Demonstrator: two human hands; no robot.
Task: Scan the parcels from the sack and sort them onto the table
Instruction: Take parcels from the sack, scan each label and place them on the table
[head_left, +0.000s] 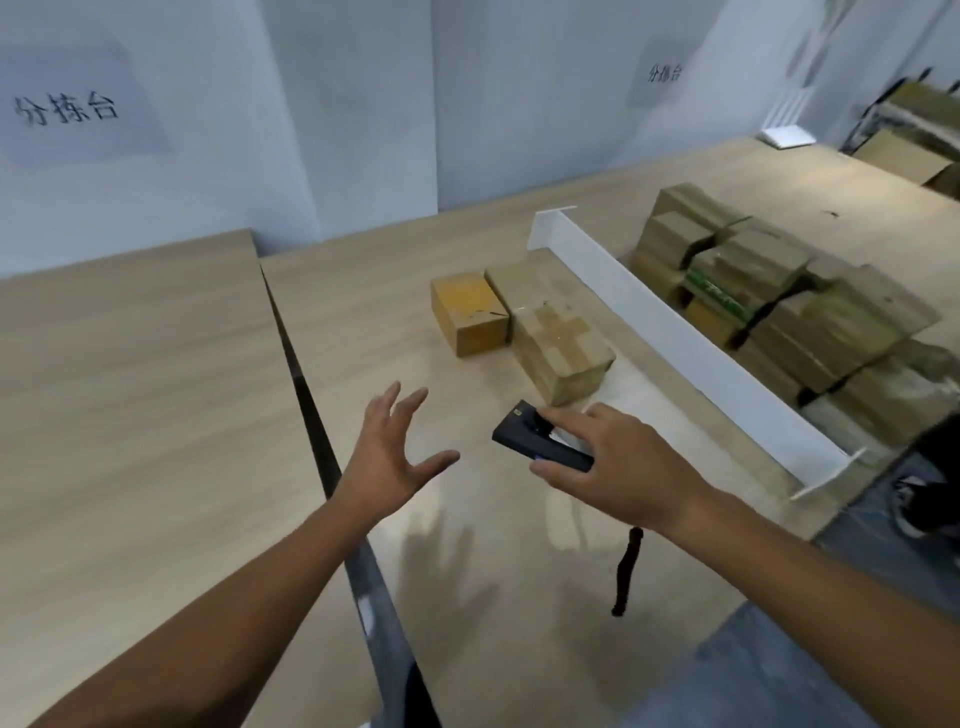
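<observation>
My right hand (618, 462) grips a dark handheld scanner (530, 439) just above the wooden table (467, 545); a black wrist strap (626, 571) hangs below it. My left hand (395, 457) hovers open, fingers spread, to the left of the scanner and holds nothing. Three cardboard parcels lie on the table beyond my hands: a yellow-brown box (467, 314), a flat tan box (524, 283) behind it, and a taped box (563, 351) closest to the scanner. No sack is in view.
A white divider (675, 332) runs diagonally across the table. Right of it is a pile of several cardboard parcels (789, 306). A second table (130, 415) adjoins on the left across a dark gap (306, 395). Grey wall panels with paper signs stand behind.
</observation>
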